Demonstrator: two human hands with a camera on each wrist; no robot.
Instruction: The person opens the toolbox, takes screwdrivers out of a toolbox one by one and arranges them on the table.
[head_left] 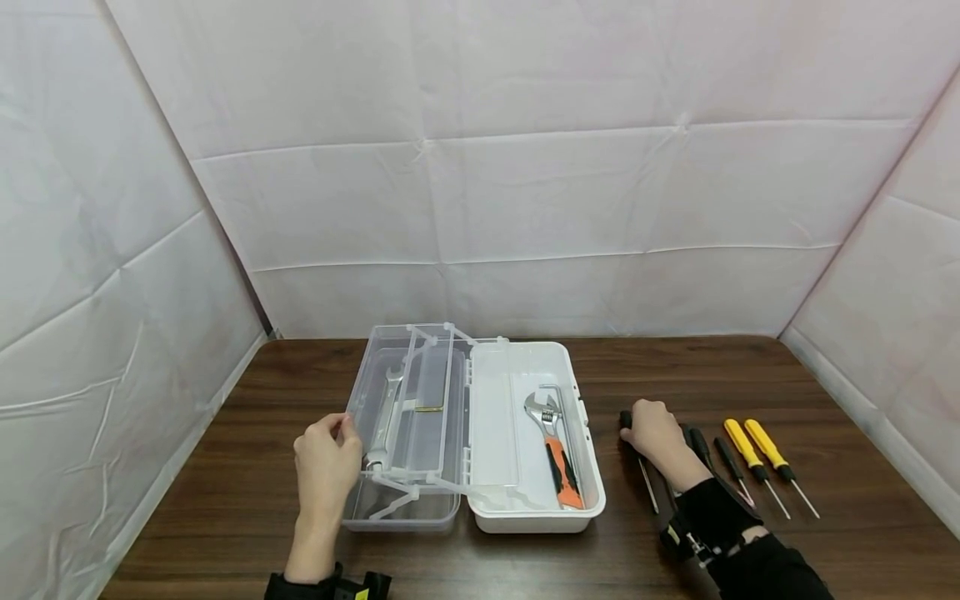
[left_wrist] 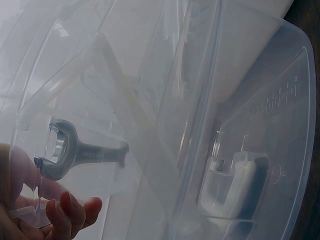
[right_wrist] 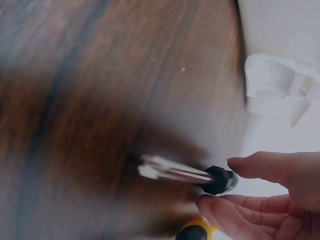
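Observation:
At the left edge of an open toolbox, my left hand [head_left: 327,458] pinches the clear plastic lid [head_left: 365,358]. A spanner [left_wrist: 75,150] shows through the plastic beside its fingers. To the right of the box, my right hand [head_left: 658,437] holds a screwdriver by its black handle [right_wrist: 220,180], between thumb and fingers. That screwdriver's shaft [head_left: 648,485] points toward the front of the table. In the white base [head_left: 491,521] lie an orange-and-black adjustable wrench [head_left: 555,458] and a hex key [head_left: 564,425].
Right of my right hand lie two yellow-handled screwdrivers [head_left: 742,443] and several black-handled tools [head_left: 727,457], partly hidden by the forearm. A small brass-coloured piece [head_left: 429,409] shows in the clear part. White cloth walls [head_left: 555,200] enclose the wooden table [head_left: 225,517].

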